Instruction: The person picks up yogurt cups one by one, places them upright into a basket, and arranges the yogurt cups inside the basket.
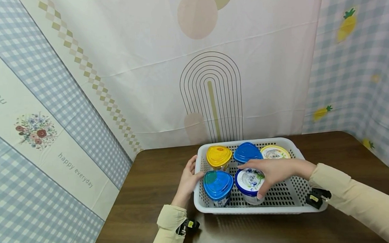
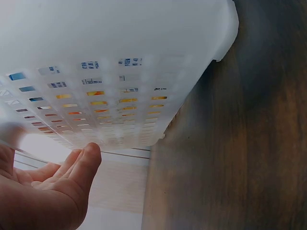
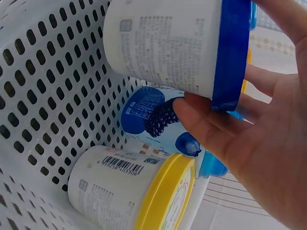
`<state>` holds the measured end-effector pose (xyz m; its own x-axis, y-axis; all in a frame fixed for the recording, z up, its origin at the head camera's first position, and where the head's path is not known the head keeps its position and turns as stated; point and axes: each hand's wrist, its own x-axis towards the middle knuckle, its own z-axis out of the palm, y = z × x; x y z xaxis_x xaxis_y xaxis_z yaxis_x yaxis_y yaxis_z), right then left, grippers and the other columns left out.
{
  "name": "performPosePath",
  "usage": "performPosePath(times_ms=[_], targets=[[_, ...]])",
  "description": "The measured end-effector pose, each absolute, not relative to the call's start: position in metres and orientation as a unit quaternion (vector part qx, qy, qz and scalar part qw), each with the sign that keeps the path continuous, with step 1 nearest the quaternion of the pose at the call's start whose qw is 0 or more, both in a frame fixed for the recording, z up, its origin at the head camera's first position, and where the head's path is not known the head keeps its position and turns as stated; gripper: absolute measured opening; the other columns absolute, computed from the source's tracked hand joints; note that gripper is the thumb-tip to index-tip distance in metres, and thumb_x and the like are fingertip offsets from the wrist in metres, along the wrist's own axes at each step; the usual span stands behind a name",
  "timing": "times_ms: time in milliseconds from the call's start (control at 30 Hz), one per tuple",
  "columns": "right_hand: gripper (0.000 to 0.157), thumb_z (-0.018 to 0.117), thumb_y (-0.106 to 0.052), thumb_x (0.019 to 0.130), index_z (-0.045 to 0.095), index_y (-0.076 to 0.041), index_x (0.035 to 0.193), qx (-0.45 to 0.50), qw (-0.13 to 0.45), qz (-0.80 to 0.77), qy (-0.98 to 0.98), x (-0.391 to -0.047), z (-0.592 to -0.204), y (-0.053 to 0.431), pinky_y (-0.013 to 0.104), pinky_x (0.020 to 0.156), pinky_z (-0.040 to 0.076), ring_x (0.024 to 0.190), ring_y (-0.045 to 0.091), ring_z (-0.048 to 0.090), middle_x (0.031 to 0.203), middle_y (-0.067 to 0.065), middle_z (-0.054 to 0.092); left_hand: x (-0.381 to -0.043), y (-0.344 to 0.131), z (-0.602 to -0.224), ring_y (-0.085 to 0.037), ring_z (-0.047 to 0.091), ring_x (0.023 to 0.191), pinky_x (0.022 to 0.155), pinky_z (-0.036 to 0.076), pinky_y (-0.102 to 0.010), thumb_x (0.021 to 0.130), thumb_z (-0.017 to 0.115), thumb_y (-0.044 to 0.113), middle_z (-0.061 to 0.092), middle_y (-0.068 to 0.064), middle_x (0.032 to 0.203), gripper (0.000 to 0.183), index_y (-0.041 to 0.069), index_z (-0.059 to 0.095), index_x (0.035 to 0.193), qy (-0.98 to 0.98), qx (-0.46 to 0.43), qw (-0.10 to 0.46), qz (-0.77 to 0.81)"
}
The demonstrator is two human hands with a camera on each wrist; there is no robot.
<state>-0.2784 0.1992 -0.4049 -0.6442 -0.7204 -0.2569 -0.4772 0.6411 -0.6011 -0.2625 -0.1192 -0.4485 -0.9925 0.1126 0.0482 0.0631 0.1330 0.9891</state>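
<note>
In the head view, my right hand spans a white tub with a blue-rimmed lid, thumb at the near side and fingers at the far side. The right wrist view has that tub tilted, fingertips curled under it beside the blue lid. At the left end of the white plastic basket, my left hand has its thumb on the rim. Its fingers extend loosely along the outer wall in the left wrist view.
Around the held tub in the basket stand a yellow-lidded jar, two blue-lidded jars, one at the back and one in front, and a yellow-rimmed tub. The basket rests on a brown wooden table before a hanging cloth.
</note>
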Motion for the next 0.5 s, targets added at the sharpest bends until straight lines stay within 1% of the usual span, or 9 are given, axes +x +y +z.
performPosePath(times_ms=[67, 200, 333, 500], targets=[[0.102, 0.086, -0.051, 0.073, 0.036, -0.022, 0.157, -0.347, 0.241, -0.243, 0.873, -0.2787, -0.4057, 0.1978, 0.071, 0.109, 0.028, 0.147, 0.046, 0.021, 0.162, 0.019, 0.027, -0.2627, -0.1192, -0.4489, -0.047, 0.051, 0.128, 0.103, 0.042, -0.061, 0.089, 0.059, -0.007, 0.046, -0.031, 0.145, 0.070, -0.004, 0.032, 0.153, 0.751, 0.059, 0.019, 0.657], [0.102, 0.088, -0.048, 0.073, 0.037, -0.023, 0.157, -0.356, 0.238, -0.241, 0.871, -0.2784, -0.4057, 0.1958, 0.069, 0.108, 0.030, 0.147, 0.046, 0.022, 0.161, 0.017, 0.029, -0.2629, -0.1191, -0.4496, -0.047, 0.051, 0.128, 0.104, 0.042, -0.060, 0.088, 0.059, -0.008, 0.047, -0.031, 0.144, 0.070, -0.004, 0.032, 0.153, 0.749, 0.059, 0.019, 0.660], [0.101, 0.088, -0.048, 0.073, 0.037, -0.023, 0.156, -0.361, 0.238, -0.238, 0.869, -0.2778, -0.4047, 0.1942, 0.065, 0.108, 0.034, 0.145, 0.043, 0.028, 0.160, 0.016, 0.031, -0.2634, -0.1194, -0.4503, -0.047, 0.051, 0.128, 0.104, 0.041, -0.060, 0.088, 0.059, -0.008, 0.047, -0.031, 0.144, 0.071, -0.004, 0.032, 0.153, 0.747, 0.058, 0.020, 0.662], [0.101, 0.088, -0.047, 0.073, 0.037, -0.022, 0.157, -0.360, 0.244, -0.229, 0.871, -0.2776, -0.4042, 0.1903, 0.063, 0.108, 0.035, 0.142, 0.042, 0.031, 0.161, 0.018, 0.027, -0.2633, -0.1192, -0.4499, -0.046, 0.051, 0.128, 0.104, 0.042, -0.060, 0.088, 0.059, -0.008, 0.046, -0.031, 0.145, 0.071, -0.003, 0.032, 0.153, 0.749, 0.055, 0.019, 0.660]])
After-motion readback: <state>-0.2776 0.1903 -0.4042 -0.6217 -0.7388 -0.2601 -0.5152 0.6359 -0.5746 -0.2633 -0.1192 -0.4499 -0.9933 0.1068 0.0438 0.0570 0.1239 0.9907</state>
